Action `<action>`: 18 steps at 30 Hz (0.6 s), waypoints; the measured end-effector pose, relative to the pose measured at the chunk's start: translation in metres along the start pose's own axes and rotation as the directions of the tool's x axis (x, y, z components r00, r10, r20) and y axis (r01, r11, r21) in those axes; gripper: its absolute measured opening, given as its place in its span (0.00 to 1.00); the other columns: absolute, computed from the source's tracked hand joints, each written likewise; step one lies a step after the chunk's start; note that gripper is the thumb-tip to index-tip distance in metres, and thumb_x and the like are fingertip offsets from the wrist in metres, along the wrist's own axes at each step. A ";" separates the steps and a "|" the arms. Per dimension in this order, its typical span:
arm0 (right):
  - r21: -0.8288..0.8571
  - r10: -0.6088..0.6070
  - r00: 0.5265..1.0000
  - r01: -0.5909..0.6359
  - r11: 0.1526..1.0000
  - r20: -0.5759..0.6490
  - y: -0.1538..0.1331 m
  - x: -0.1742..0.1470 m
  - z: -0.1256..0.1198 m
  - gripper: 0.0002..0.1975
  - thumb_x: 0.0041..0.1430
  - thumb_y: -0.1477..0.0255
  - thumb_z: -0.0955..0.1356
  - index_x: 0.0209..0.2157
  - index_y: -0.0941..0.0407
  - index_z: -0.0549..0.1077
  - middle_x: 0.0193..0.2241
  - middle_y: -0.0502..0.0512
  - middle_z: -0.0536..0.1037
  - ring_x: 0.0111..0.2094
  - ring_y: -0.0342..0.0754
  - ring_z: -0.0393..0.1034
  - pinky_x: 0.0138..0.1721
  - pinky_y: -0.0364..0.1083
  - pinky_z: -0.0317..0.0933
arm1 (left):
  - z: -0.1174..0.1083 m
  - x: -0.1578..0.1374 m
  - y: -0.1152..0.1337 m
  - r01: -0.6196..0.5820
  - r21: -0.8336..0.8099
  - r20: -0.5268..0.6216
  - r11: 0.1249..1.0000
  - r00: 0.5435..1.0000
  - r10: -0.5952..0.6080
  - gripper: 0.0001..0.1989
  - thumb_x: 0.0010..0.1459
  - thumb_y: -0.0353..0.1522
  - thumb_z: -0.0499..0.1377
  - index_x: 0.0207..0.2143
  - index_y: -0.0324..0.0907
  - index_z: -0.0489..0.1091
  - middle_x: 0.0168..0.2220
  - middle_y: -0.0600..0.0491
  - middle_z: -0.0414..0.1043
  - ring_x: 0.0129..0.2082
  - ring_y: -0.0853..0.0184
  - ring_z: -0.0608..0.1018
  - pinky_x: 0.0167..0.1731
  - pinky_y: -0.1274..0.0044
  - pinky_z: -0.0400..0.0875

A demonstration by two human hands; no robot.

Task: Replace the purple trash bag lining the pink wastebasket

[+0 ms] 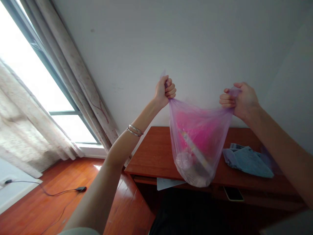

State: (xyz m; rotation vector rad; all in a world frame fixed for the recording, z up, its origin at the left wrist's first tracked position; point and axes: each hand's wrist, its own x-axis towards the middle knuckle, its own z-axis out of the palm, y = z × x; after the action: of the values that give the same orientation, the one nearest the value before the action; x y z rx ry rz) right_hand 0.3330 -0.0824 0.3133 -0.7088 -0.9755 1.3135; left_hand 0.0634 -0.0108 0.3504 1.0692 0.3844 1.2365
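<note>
A thin, see-through purple plastic bag (207, 130) hangs stretched between my two hands, in front of the desk. My left hand (166, 88) is closed in a fist round one top corner, with a bit of film sticking up above it. The opposite top corner is gripped by my right hand (239, 98), fingers curled over the film. Through the plastic show a bright pink item, a long pale strip lying aslant and a round clear or whitish thing near the bottom. Their exact kinds cannot be made out.
Behind the bag stands a reddish-brown wooden desk (149, 150). Folded light-blue cloth (249, 160) lies on its right side. A phone (233, 193) and a pale sheet (168, 183) are at its front edge. A cable with a black adapter (80, 189) runs over the floor, near the curtains (80, 78).
</note>
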 end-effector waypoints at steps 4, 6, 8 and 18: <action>-0.028 0.021 0.998 -0.019 0.999 0.053 0.010 0.005 0.006 0.07 0.57 0.67 0.60 0.31 0.56 0.62 0.18 0.47 0.49 0.19 0.38 0.39 0.17 0.38 0.38 | 0.016 0.005 -0.017 0.056 0.076 0.075 0.996 0.995 -0.062 0.25 0.64 0.39 0.53 0.17 0.43 0.49 0.11 0.64 0.41 0.08 0.79 0.47 0.12 0.83 0.37; -0.023 0.052 0.996 -0.050 0.998 0.067 0.017 0.010 0.006 0.05 0.53 0.72 0.61 0.33 0.56 0.63 0.18 0.48 0.52 0.19 0.39 0.41 0.17 0.38 0.40 | 0.020 0.006 -0.028 0.076 0.110 0.113 0.991 0.990 -0.088 0.25 0.64 0.40 0.54 0.17 0.43 0.49 0.11 0.64 0.41 0.08 0.79 0.47 0.12 0.83 0.37; -0.006 0.089 0.995 -0.089 0.996 0.051 0.025 0.016 0.004 0.08 0.48 0.76 0.61 0.34 0.57 0.63 0.18 0.48 0.52 0.18 0.38 0.42 0.17 0.38 0.40 | 0.021 0.008 -0.041 0.090 0.137 0.139 0.987 0.984 -0.109 0.25 0.63 0.40 0.54 0.17 0.43 0.49 0.11 0.64 0.41 0.08 0.79 0.47 0.12 0.83 0.37; 0.002 0.180 0.983 -0.180 0.984 -0.035 0.055 0.034 -0.012 0.18 0.46 0.80 0.61 0.42 0.62 0.67 0.18 0.46 0.53 0.17 0.36 0.42 0.13 0.37 0.41 | 0.009 0.014 -0.081 0.054 0.246 0.197 0.968 0.975 -0.104 0.25 0.63 0.39 0.55 0.16 0.43 0.50 0.11 0.63 0.44 0.09 0.79 0.49 0.12 0.83 0.39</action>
State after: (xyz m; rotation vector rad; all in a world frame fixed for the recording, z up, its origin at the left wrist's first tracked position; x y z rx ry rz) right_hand 0.3180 -0.0396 0.2655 -0.8338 -0.9004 1.4528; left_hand 0.1211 0.0020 0.2931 1.3646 0.4181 1.0116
